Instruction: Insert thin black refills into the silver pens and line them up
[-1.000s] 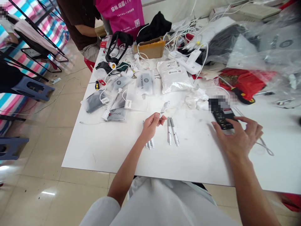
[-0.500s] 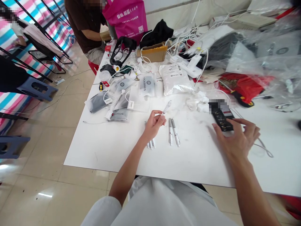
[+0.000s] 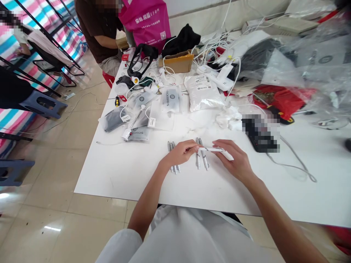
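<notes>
A white pen point(image 3: 210, 149) lies level between my two hands, just above the white table point(image 3: 120, 175). My left hand point(image 3: 181, 152) pinches its left end with thumb and forefinger. The fingers of my right hand point(image 3: 237, 160) close round its right end. Beneath and between the hands, two silver-and-white pens point(image 3: 203, 155) lie side by side on the table. Three more similar pens point(image 3: 175, 168) lie by my left wrist, partly covered by that hand.
A black phone point(image 3: 259, 137) with a grey cable lies to the right. Behind are a white parcel point(image 3: 204, 93), packaged pouches point(image 3: 170, 100), tangled cables, a cardboard box point(image 3: 178, 62) and a pink bag point(image 3: 149, 25). Another person point(image 3: 100, 36) sits at the far left corner.
My right hand has left the phone and moved left to the pen. The pen, upright in my left hand before, is now level between both hands. The phone's screen has gone dark.
</notes>
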`<state>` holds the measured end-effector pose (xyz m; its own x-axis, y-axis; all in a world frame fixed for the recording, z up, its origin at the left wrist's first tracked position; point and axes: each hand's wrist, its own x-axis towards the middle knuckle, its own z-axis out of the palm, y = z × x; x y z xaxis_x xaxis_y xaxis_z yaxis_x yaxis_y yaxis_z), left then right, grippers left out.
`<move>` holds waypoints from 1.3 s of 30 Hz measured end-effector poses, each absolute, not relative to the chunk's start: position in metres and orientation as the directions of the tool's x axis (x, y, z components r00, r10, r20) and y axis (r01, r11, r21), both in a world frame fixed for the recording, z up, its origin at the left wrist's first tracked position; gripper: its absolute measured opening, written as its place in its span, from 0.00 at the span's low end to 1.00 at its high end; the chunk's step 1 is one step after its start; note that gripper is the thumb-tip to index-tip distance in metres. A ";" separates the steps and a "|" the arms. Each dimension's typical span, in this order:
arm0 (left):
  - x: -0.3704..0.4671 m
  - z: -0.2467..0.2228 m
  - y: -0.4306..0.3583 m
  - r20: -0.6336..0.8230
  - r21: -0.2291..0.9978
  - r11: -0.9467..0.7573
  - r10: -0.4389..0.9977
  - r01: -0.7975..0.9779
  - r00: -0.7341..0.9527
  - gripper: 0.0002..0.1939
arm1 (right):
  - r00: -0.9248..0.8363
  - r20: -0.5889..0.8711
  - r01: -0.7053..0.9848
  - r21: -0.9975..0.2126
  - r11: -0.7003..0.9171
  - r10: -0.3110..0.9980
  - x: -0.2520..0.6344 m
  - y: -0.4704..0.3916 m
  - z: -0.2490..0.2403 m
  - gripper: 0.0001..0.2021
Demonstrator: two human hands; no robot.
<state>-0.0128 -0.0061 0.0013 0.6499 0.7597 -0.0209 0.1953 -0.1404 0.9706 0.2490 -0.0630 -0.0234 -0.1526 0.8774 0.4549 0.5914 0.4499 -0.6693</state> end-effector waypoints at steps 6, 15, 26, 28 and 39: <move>-0.014 -0.002 -0.004 -0.001 0.985 -0.112 0.758 0.131 0.653 0.19 | -0.188 0.379 0.513 -0.749 0.419 0.906 0.240 -0.057 -0.011 0.11; -0.012 -0.006 -0.005 0.001 0.993 -0.064 0.846 0.099 0.534 0.14 | -0.124 0.171 0.526 -0.824 0.211 0.977 0.240 -0.059 -0.006 0.14; -0.016 0.005 -0.001 -0.012 0.978 -0.074 0.912 0.194 0.409 0.16 | 0.066 0.088 0.359 -0.932 0.059 0.994 0.237 -0.052 -0.020 0.19; -0.016 0.004 -0.001 0.029 0.985 -0.088 0.934 0.149 0.357 0.17 | 0.077 0.066 0.356 -0.934 0.035 0.995 0.237 -0.051 -0.020 0.19; -0.020 0.002 0.002 -0.005 0.997 -0.017 0.963 0.080 0.269 0.15 | 0.115 -0.004 0.182 -0.983 -0.025 0.993 0.232 -0.036 -0.014 0.20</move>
<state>-0.0197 0.0017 0.0017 0.2695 0.9630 -0.0052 0.0796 -0.0169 0.9967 0.2321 -0.0360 -0.0137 0.1148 0.9934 -0.0042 0.1825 -0.0253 -0.9829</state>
